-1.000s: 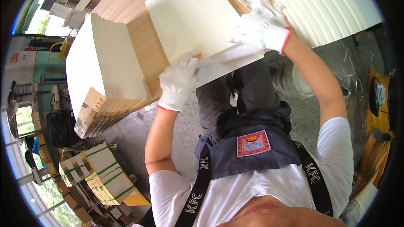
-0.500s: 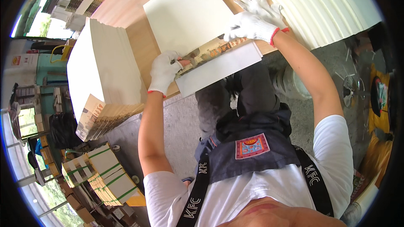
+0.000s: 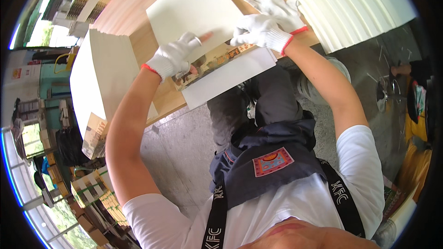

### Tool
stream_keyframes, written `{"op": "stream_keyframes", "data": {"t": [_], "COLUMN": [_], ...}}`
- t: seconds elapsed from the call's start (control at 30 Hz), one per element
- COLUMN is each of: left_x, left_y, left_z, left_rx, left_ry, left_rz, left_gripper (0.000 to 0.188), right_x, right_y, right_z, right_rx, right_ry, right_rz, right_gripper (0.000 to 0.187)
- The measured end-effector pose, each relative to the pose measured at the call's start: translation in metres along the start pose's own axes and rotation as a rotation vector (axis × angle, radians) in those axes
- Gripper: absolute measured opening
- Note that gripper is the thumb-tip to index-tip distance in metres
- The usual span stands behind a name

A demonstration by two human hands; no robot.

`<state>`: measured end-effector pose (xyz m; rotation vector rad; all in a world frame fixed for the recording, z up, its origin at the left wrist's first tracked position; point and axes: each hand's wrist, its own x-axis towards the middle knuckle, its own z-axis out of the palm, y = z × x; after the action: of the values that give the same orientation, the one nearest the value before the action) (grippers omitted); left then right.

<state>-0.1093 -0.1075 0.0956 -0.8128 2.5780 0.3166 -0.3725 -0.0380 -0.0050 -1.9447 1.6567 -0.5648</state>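
A large white sheet [image 3: 194, 9] lies on the wooden table. Along its near side runs a printed strip [image 3: 217, 60] in brown and orange, and a white flap [image 3: 230, 76] sticks out past the table edge. My left hand [image 3: 175, 55], in a white glove with bare thumb and index fingertips, is over the strip's left end. Its index finger stretches over the white sheet, thumb apart from it. My right hand [image 3: 260, 32], fully gloved, rests by the strip's right end with its bent fingers and thumb apart. Behind it lies a loose white glove [image 3: 272, 2].
To the left stands a tall stack of white sheets [image 3: 106, 64] with printed edges. Wavy white sheets [image 3: 346, 9] cover the table's right side. Strapped bundles [image 3: 90, 186] sit on the floor at left. At far right a person's arm [image 3: 406, 69] shows.
My left hand has lifted off the strip's left end and swung up, its index finger now extended over the white sheet. My right hand remains by the strip. The whole view has shifted slightly.
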Motion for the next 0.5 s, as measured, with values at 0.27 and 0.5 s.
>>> {"op": "stream_keyframes", "data": {"t": [0.27, 0.5], "left_x": [0.044, 0.054], "left_y": [0.026, 0.020], "left_z": [-0.028, -0.027], "left_rx": [0.348, 0.381], "left_ry": [-0.314, -0.347], "left_rz": [0.302, 0.330], "left_gripper": [0.084, 0.088], "right_x": [-0.023, -0.027], "right_y": [-0.021, 0.021], "right_z": [-0.028, -0.041], "right_rx": [-0.463, -0.428], "right_ry": [0.482, 0.343], "right_rz": [-0.207, 0.557], "right_gripper": [0.028, 0.028]}}
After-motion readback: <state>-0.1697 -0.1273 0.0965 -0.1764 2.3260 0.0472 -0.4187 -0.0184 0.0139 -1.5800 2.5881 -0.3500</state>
